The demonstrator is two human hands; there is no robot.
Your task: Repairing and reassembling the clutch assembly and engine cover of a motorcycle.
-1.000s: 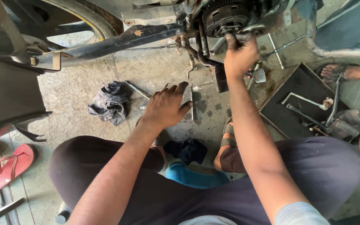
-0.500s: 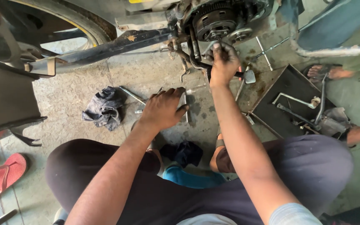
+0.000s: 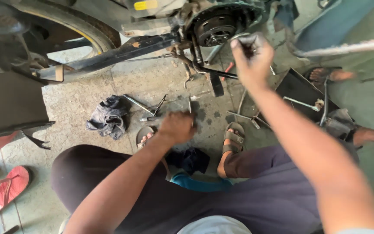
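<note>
My right hand (image 3: 252, 58) is raised just below and to the right of the motorcycle's round black engine hub (image 3: 217, 27). It is blurred, and its fingers are closed around a small grey metal piece. My left hand (image 3: 178, 128) hovers low over the concrete floor with its fingers curled in. A thin metal tool (image 3: 190, 104) lies just above its knuckles. I cannot tell whether this hand holds anything. Wrenches (image 3: 146, 106) lie to its left. My sandalled feet (image 3: 232, 138) rest on the floor below the hub.
A black frame bar (image 3: 122, 50) and the tyre (image 3: 81, 30) cross the top left. A grey rag (image 3: 107, 117) lies left of the wrenches. A black tray (image 3: 301, 93) with tools sits at the right, beside another person's bare foot (image 3: 330, 76). A red flip-flop (image 3: 3, 190) lies at bottom left.
My right hand has come off the engine hub and moved right and back, closed. My left hand has drawn back from the tools toward me and curled shut.
</note>
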